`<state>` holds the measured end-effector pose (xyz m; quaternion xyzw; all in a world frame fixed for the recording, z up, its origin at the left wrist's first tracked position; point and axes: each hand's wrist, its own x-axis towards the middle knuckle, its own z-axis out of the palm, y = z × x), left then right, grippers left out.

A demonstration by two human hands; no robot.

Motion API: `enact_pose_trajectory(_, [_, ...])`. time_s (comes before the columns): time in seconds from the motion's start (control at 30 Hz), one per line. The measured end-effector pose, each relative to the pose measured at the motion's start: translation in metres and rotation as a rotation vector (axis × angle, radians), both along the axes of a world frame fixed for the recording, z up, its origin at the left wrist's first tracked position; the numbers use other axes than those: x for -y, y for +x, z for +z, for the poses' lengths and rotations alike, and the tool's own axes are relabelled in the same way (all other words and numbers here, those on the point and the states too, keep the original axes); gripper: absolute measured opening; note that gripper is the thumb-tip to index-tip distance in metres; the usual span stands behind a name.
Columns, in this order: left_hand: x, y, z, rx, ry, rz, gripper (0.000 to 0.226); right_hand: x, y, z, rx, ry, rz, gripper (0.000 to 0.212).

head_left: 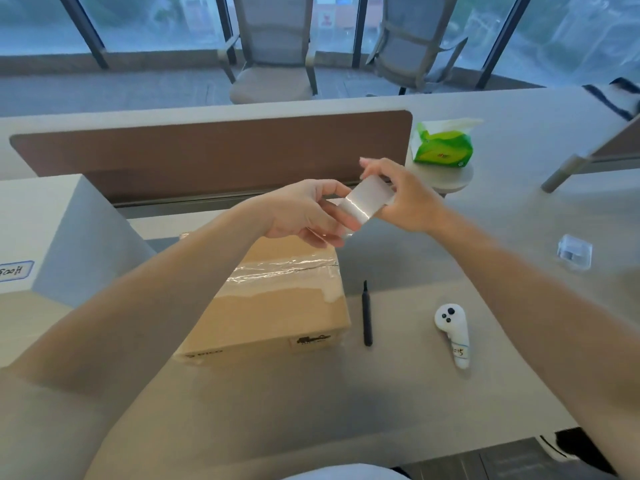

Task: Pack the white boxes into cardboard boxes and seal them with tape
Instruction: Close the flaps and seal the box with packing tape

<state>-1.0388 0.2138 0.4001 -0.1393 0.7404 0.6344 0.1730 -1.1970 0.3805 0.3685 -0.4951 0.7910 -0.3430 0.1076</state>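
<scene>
We can read "015", written by hand, on a small sticker (459, 351) on the white controller (450, 322). A blue-edged label (15, 271) on the big white box (52, 230) looks like "500H" from here. The print on the cardboard box (277, 313) is too blurry for us.

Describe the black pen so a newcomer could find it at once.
Start at the taped cardboard box on the desk. Just right of it lies the pen, between that box and a white controller. It alone is thin, straight and black.
</scene>
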Motion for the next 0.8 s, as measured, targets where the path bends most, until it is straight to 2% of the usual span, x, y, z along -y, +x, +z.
enact_pose_trajectory(0.13, [-0.018, -0.023, 0.002, 0.070, -0.157, -0.045, 0.054, -0.032, -0.020, 0.011, -0.252, 0.220, 0.026, 0.035])
enact_pose_trajectory(0.2, [-0.026, -0.038, 0.003, 0.073, -0.250, 0.000, 0.055, -0.053, -0.025, 0.014, -0.312, 0.214, 0.009, 0.031])
enact_pose_trajectory(0.27, [-0.033, -0.055, 0.003, 0.048, -0.347, 0.083, 0.047, -0.076, -0.030, 0.013, -0.271, 0.127, -0.100, 0.030])
enact_pose_trajectory(0.4, [-0.053, -0.097, 0.006, 0.079, -0.349, 0.220, 0.036, -0.111, -0.039, -0.012, -0.149, -0.048, -0.309, 0.043])
enact_pose_trajectory(0.57, [-0.081, -0.156, 0.014, 0.114, -0.742, 0.041, 0.018, -0.137, -0.055, -0.047, -0.088, -0.072, -0.462, 0.056])
enact_pose_trajectory(0.63, [-0.085, -0.176, 0.020, 0.169, -0.748, -0.017, 0.016, -0.146, -0.066, -0.055, -0.076, -0.079, -0.539, 0.059])
enact_pose_trajectory(0.7, [-0.088, -0.192, 0.026, 0.218, -0.674, -0.030, 0.015, -0.152, -0.070, -0.062, -0.075, -0.105, -0.598, 0.060])
enact_pose_trajectory(0.8, [-0.091, -0.221, 0.026, 0.231, -0.636, -0.030, 0.014, -0.154, -0.071, -0.077, -0.068, -0.159, -0.665, 0.061])
